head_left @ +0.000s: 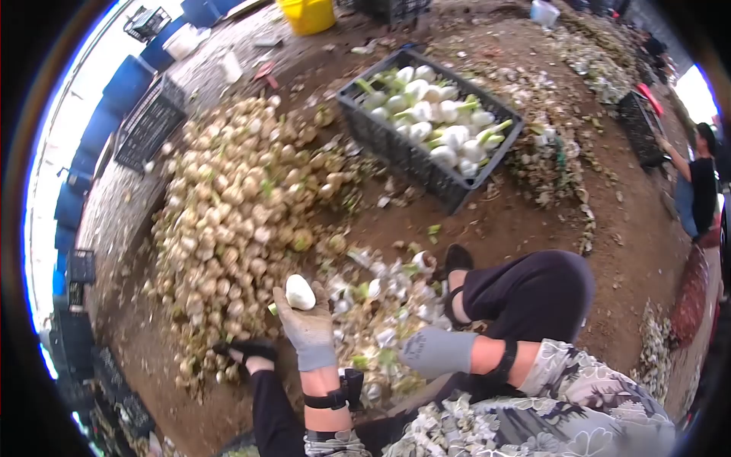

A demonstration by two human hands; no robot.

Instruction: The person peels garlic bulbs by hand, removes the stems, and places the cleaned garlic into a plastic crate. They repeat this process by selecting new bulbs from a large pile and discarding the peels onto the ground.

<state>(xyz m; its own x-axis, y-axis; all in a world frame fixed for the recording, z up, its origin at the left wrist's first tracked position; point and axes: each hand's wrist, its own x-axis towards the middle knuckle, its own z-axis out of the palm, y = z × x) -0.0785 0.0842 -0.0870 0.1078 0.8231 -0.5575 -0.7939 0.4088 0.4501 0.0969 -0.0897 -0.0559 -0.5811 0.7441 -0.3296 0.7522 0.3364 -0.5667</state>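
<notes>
My left hand (306, 324), in a dirty grey work glove, holds a peeled white onion (300, 292) upward in its fingers. A bit of green stem shows at the onion's left side. My right hand (435, 352), also gloved in grey, hangs over the peelings with its back to me. Its fingers curl downward out of sight, and whatever they hold is hidden. Beneath and between the hands lie loose onion skins and trimmings (384, 293). To the left spreads a big heap of unpeeled onions (236, 206).
A black plastic crate (403, 156) of peeled onions stands ahead. My feet rest either side of the peelings. A yellow bucket (308, 15) and another black crate (150, 122) stand farther off. At the right, a person (697, 183) is beside a crate (641, 128) and a red mesh sack (690, 297).
</notes>
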